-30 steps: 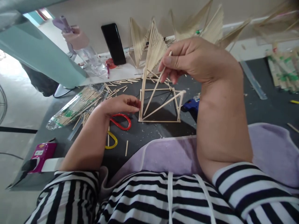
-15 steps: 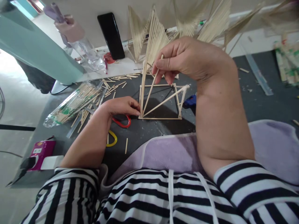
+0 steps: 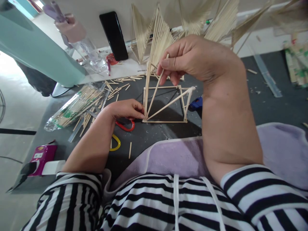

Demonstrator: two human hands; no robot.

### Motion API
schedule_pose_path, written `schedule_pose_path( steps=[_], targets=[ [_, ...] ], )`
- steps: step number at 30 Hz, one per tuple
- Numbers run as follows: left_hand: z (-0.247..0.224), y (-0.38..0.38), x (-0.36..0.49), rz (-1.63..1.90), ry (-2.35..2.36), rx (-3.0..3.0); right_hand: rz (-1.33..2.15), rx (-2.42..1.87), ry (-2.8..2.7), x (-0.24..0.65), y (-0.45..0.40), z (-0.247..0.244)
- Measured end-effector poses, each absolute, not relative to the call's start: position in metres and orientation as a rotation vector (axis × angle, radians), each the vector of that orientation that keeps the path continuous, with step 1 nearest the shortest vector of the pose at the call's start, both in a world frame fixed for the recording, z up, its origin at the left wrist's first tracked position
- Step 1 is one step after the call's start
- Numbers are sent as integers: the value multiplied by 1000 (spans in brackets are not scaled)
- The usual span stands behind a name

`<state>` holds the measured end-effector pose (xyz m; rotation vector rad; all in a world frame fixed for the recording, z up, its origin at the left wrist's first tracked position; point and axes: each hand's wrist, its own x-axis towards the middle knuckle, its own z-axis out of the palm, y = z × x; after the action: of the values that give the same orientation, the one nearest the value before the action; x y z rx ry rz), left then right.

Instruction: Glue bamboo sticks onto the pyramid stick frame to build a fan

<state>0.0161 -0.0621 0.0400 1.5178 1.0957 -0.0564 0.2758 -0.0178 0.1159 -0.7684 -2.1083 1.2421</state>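
A frame of thin wooden sticks (image 3: 166, 122) stands on the dark mat, with several bars joined at its corners. My right hand (image 3: 183, 61) pinches the upper part of a wooden stick (image 3: 155, 88) between thumb and fingers. That stick slants down to the frame's near left corner, where its lower end meets the other bars. My left hand (image 3: 131, 109) is closed at the same corner, its thumb and fingertips pressed on the base of the bars. Just below that wrist lie scissors with a red handle (image 3: 127, 126) and a yellow handle (image 3: 115, 143).
A plastic bag of sticks (image 3: 72, 107) and loose sticks lie on the left. Behind stand a phone (image 3: 114, 35), a clear bottle (image 3: 84, 48) and finished-looking stick structures (image 3: 160, 32). A blue tool (image 3: 196, 104) lies right of the frame, partly behind my forearm. A large teal object (image 3: 36, 48) leans in at upper left.
Almost nothing differs. Both hands hold their places at the frame, and the stick in my right hand keeps nearly the same slant.
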Motion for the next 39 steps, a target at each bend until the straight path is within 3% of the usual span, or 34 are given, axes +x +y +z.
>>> schedule_pose_path(
  steps=[39],
  targets=[
    [43,-65,21,-50,1052,1424,1376,-828,-2038,273,-15,115]
  ],
)
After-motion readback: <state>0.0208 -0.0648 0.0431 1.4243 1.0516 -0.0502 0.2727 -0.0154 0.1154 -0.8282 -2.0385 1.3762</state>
